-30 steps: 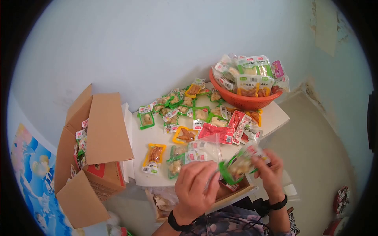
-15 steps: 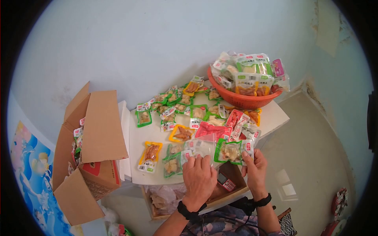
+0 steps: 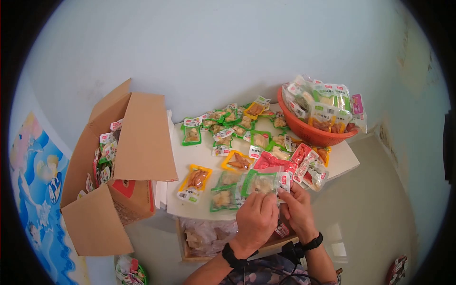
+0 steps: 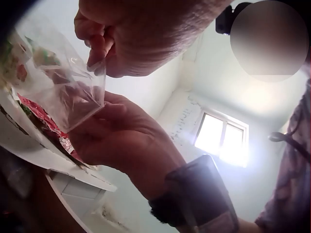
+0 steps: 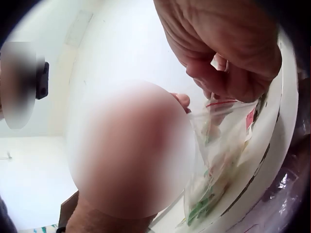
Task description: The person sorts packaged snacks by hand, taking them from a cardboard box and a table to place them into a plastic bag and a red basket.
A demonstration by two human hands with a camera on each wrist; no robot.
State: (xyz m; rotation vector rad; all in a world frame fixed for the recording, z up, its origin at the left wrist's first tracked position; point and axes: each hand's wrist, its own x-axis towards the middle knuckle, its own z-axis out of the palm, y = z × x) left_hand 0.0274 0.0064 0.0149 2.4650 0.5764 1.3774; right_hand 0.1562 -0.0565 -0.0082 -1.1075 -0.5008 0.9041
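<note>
Both hands meet at the edge of a clear plastic bag [image 3: 273, 172] [image 4: 73, 99] [image 5: 221, 143] above the table front. My left hand [image 3: 257, 222] [image 4: 146, 36] pinches the bag edge with curled fingers. Close beside it, my right hand [image 3: 301, 213] [image 4: 129, 138] [image 5: 223, 43] grips the same edge near a white label. Green-edged food packets [image 3: 223, 198] show in and under the clear plastic; which lie inside is hard to tell. A yellow-edged packet [image 3: 195, 179] lies to their left.
An open cardboard box [image 3: 142, 137] of packets stands left. An orange basket [image 3: 316, 134], heaped with packets, sits at the table's back right. More green, yellow and red packets [image 3: 275, 164] spread across the table [image 3: 183, 208]. Below its front edge, an open drawer [image 3: 182, 244] holds plastic bags.
The green-edged packet in my right hand moved left and down to the clear bag, where it now lies behind the plastic. My hands came together, and my right fingers now hold the bag edge.
</note>
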